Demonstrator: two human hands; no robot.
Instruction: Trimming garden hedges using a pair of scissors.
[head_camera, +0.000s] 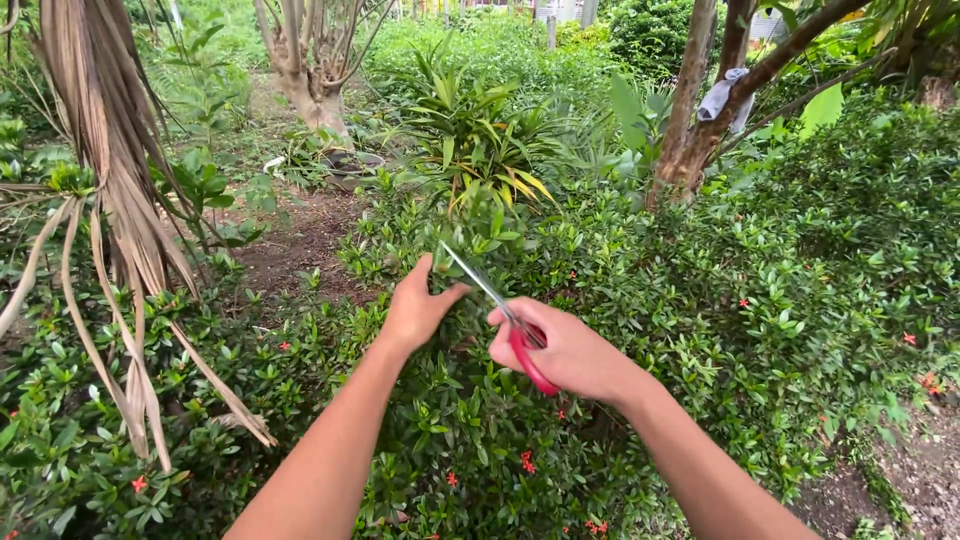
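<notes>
Filling the centre and lower frame, a low flowering hedge (640, 300) of small glossy leaves and scattered red blossoms is the largest element. A palm-like plant with dry hanging fronds (110, 200) occupies the upper left of the frame; a branched tree trunk (690, 120) with a grey cloth (722, 98) lodged in its fork stands at upper right. A yellow-green broad-leaved plant (480, 130) sits at upper centre, behind the hedge.

The left hand (415, 305), at frame centre, is closed on a leafy shoot (470, 230) rising from the hedge top, thumb and fingers pinching it below the foliage. The right hand (570, 350), just right of centre, is closed around the red handles of the scissors (500, 305); the blades point up and left toward the held shoot. Whether the blades are parted cannot be told.

Handling judgement: the shoot is light, thin and flexible, and will bend away from the blades unless held taut. Grip it on the stem just below the leaves. The scissors are light and rigid; hold them by the handle loops only.
</notes>
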